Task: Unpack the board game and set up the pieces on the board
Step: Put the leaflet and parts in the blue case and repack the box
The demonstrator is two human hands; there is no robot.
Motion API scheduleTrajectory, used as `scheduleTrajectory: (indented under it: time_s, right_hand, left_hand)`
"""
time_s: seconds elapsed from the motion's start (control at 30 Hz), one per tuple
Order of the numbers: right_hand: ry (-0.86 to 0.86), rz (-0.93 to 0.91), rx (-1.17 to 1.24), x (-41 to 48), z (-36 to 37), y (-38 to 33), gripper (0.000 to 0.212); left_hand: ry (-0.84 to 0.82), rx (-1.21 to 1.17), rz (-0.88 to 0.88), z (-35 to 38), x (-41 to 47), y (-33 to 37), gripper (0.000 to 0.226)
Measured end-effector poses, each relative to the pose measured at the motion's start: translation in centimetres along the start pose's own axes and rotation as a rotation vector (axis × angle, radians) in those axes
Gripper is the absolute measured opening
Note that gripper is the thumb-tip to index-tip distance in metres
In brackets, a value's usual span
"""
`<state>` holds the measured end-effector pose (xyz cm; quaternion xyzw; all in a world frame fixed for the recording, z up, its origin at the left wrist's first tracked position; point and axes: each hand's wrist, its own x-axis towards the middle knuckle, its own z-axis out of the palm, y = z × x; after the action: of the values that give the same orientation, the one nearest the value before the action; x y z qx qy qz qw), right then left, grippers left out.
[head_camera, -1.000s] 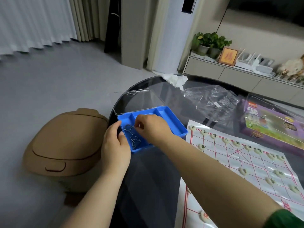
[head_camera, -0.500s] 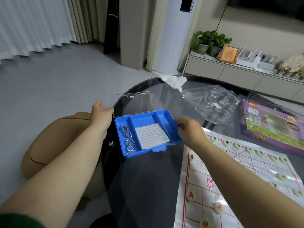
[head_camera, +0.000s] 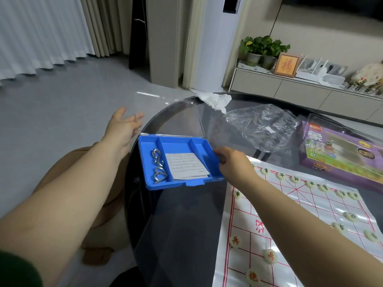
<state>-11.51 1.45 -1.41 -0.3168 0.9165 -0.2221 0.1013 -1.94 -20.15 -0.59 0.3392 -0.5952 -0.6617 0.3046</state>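
Blue plastic case lay on the dark glass table between the two hands, with its clear lid raised at the far edge. The right hand gripped the case's right wall, thumb and fingers curled over the rim. The left hand was off the table edge, beyond the case's far left corner. Its fingers were straight, spread and holding nothing. Contact between its fingertips and the lid could not be determined.

The compartment nearest the left hand held metal wire puzzles. The middle compartment held a printed sheet.

The xiangqi board sheet lay under the right forearm, with round pieces on its lines. Beyond the right hand lay a crumpled clear plastic bag, and to that hand's right a purple game box.
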Motion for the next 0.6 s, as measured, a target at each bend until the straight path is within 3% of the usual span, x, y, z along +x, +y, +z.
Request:
scheduleTrajectory:
  time_s: [0.2, 0.3, 0.53, 0.6]
  right_hand:
    - [-0.018, 0.01, -0.006, 0.0, 0.1, 0.0, 0.05]
    - [-0.008, 0.013, 0.049, 0.0, 0.3, 0.2, 0.048]
    - [0.338, 0.078, 0.437, -1.2, -1.4, 0.8, 0.039]
    - [0.338, 0.02, 0.43, -2.0, -2.0, 0.2, 0.041]
  left_hand:
    - [-0.114, 0.159, 0.147, -1.6, -1.4, -0.2, 0.041]
    - [-0.215, 0.261, 0.222, -2.4, -2.6, -0.2, 0.043]
    - [-0.477, 0.609, 0.198, -4.2, -5.4, -0.6, 0.055]
    - [-0.514, 0.688, 0.227, -3.7, -6.6, -0.7, 0.041]
